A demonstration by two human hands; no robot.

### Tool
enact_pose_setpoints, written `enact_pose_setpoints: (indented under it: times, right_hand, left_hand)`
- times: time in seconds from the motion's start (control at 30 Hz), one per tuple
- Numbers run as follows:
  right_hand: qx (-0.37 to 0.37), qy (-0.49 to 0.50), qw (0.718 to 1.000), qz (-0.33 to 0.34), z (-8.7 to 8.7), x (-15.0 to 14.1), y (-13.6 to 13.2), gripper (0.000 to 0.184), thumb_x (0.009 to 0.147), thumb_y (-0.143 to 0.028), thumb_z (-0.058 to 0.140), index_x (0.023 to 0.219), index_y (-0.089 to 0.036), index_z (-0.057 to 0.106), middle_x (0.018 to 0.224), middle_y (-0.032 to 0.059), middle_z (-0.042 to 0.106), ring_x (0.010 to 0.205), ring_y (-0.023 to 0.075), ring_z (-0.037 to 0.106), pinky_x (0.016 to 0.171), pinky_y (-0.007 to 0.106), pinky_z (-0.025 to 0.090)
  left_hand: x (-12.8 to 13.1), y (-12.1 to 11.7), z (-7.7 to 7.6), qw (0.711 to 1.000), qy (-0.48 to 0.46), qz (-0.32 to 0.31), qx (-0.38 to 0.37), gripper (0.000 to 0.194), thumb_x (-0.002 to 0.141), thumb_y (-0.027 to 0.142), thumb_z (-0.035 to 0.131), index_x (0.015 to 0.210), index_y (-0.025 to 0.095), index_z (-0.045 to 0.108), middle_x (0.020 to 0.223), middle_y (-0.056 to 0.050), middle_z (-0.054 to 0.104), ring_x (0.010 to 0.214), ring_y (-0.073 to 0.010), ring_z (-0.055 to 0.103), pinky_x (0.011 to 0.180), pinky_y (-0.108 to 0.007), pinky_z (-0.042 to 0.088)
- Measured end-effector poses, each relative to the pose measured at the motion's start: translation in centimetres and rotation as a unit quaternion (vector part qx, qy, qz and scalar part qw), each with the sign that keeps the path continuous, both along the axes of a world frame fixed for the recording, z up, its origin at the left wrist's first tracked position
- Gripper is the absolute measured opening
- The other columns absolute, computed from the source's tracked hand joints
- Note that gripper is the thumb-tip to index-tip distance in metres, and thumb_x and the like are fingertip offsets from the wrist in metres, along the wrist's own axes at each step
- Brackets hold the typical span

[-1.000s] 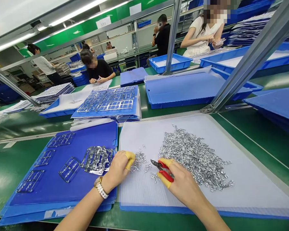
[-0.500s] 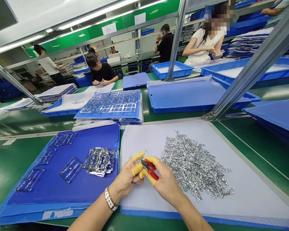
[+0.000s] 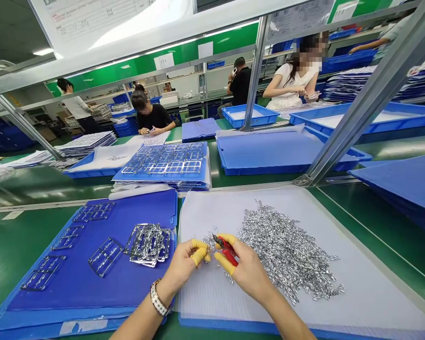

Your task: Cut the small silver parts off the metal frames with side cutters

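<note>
My right hand (image 3: 246, 267) grips red-handled cutting nippers (image 3: 228, 250), their dark jaws pointing up and left. Just left of them, my left hand (image 3: 187, 259) has its fingers pinched together; whatever is in them is too small or hidden to make out. Yellow covers sit on fingers of both hands. Below and around the fingertips, a few small silvery pieces lie on the white sheet (image 3: 205, 302). A big heap of the same small shiny pieces (image 3: 286, 250) spreads to the right of my right hand. Left of my left hand is a stack of metallic frames (image 3: 148, 244).
Several single frames (image 3: 105, 256) lie on the blue board (image 3: 92, 297) at left. Behind stand a board stacked with frames (image 3: 163, 158), a blue tray (image 3: 262, 148) and a slanting metal post (image 3: 361, 94). Several people work at benches beyond.
My hands have moved slightly apart, and the nippers' jaws have come away from my left fingers. My left index finger, stretched out before, is now curled in. The view has tilted up a little.
</note>
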State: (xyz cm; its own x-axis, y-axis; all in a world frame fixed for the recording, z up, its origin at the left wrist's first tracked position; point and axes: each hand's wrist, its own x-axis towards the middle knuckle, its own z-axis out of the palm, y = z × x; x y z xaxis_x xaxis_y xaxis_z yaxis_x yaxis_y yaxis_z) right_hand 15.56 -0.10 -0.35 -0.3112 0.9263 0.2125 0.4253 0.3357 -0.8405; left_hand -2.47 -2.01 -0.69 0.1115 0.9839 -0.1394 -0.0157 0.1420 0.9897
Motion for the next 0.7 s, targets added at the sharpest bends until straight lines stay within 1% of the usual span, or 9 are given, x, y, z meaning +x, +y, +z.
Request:
enact_pose_setpoints:
  times: [0.13,0.27,0.37,0.5,0.57,0.6,0.63,0.67,0.7]
  right_hand:
    - [-0.029,-0.09,0.995,-0.021,0.2,1.8,0.0,0.029,0.081,-0.038,0.051,0.105,-0.023,0.057,0.094,0.004,0.068,0.082,0.0192,0.064,0.074,0.033,0.049]
    - [-0.041,-0.188,0.981,0.0,0.5,2.4,-0.4,0.03,0.08,-0.035,0.051,0.105,-0.022,0.059,0.092,0.0038,0.068,0.087,0.0216,0.063,0.074,0.033,0.047]
    - [-0.046,-0.216,0.975,0.007,0.7,2.2,-0.6,0.032,0.08,-0.034,0.049,0.108,-0.021,0.059,0.095,0.0044,0.068,0.09,0.0219,0.063,0.075,0.033,0.047]
    - [-0.045,-0.224,0.974,0.0,0.7,2.0,-0.5,0.033,0.08,-0.035,0.049,0.108,-0.021,0.059,0.095,0.004,0.068,0.089,0.0216,0.064,0.075,0.033,0.048]
    - [-0.036,-0.218,0.975,-0.002,0.2,2.2,-0.4,0.032,0.08,-0.035,0.049,0.107,-0.022,0.06,0.098,0.0037,0.069,0.089,0.0212,0.064,0.077,0.033,0.049]
    - [-0.029,-0.213,0.977,-0.004,-0.2,2.3,-0.4,0.032,0.079,-0.036,0.049,0.106,-0.023,0.06,0.1,0.0035,0.069,0.09,0.0211,0.065,0.077,0.033,0.049]
    - [-0.02,-0.207,0.978,-0.008,-0.9,2.6,-0.4,0.032,0.079,-0.038,0.05,0.106,-0.025,0.06,0.103,0.0033,0.068,0.091,0.0211,0.065,0.078,0.032,0.05]
    - [-0.01,-0.202,0.979,-0.013,-1.9,3.0,-0.3,0.033,0.079,-0.041,0.05,0.106,-0.026,0.06,0.104,0.003,0.069,0.092,0.0212,0.065,0.078,0.032,0.051]
    - [0.002,-0.201,0.979,-0.02,-3.0,3.4,-0.2,0.034,0.079,-0.046,0.051,0.105,-0.027,0.06,0.102,0.0026,0.07,0.089,0.0217,0.066,0.074,0.032,0.052]
  left_hand:
    - [-0.2,0.1,-0.5,1.0,0.005,0.027,-0.01,0.031,0.076,0.046,0.062,0.074,0.015,0.058,0.065,-0.002,0.061,0.046,-0.0063,0.037,0.048,-0.022,0.027]
    - [-0.4,0.2,-0.7,0.999,0.031,0.038,-0.01,0.029,0.077,0.044,0.061,0.075,0.015,0.057,0.063,-0.001,0.061,0.046,-0.0066,0.035,0.047,-0.021,0.025]
    - [-0.7,0.3,-1.0,0.998,0.062,0.033,-0.001,0.025,0.078,0.04,0.06,0.073,0.015,0.058,0.063,-0.001,0.06,0.05,-0.0082,0.039,0.049,-0.022,0.028]
    - [-0.8,0.5,-1.4,0.993,0.112,0.024,0.022,0.021,0.08,0.034,0.056,0.072,0.015,0.061,0.063,-0.002,0.06,0.056,-0.0116,0.047,0.053,-0.023,0.034]
    - [-0.6,0.4,-1.2,0.989,0.139,0.026,0.035,0.019,0.08,0.032,0.056,0.076,0.016,0.065,0.066,-0.003,0.062,0.06,-0.0134,0.05,0.057,-0.024,0.036]
    - [-0.5,0.1,-0.9,0.984,0.166,0.029,0.055,0.019,0.081,0.031,0.056,0.082,0.017,0.068,0.07,-0.003,0.064,0.063,-0.0144,0.052,0.059,-0.025,0.038]
    - [-0.5,-0.2,-0.4,0.975,0.205,0.032,0.084,0.021,0.082,0.031,0.055,0.089,0.018,0.07,0.074,-0.004,0.066,0.066,-0.0154,0.054,0.062,-0.026,0.039]
    - [-0.8,-0.5,0.2,0.96,0.251,0.033,0.12,0.024,0.083,0.03,0.053,0.098,0.019,0.069,0.079,-0.005,0.067,0.069,-0.0161,0.056,0.065,-0.027,0.04]
    - [-1.2,-0.9,1.0,0.941,0.299,0.03,0.158,0.028,0.085,0.03,0.051,0.106,0.02,0.068,0.081,-0.006,0.067,0.071,-0.0165,0.056,0.067,-0.028,0.041]
